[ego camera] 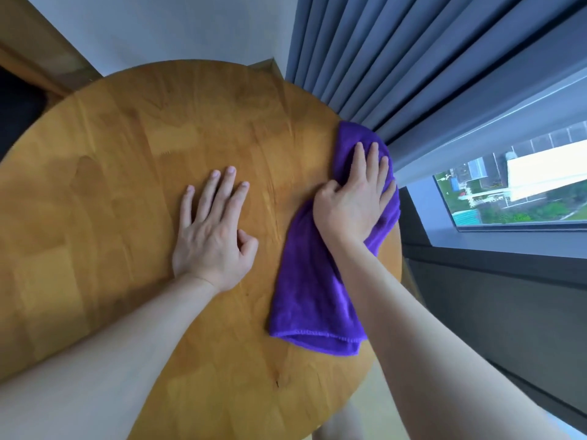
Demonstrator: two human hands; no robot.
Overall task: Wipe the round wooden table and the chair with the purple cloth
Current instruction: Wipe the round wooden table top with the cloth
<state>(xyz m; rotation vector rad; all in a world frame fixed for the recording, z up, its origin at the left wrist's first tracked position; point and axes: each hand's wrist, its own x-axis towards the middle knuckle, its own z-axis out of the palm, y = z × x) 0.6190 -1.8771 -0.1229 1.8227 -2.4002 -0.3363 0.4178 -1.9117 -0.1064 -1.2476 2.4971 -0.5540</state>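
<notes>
While the left hand is lying flat on the round wooden table, fingers straight and holding nothing, the right hand is pressing the purple cloth against the table's right edge, fingers extended, thumb tucked into a fold, beside the grey curtain

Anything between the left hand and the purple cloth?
Nothing: head view shows only bare round wooden table between left hand and purple cloth.
</notes>
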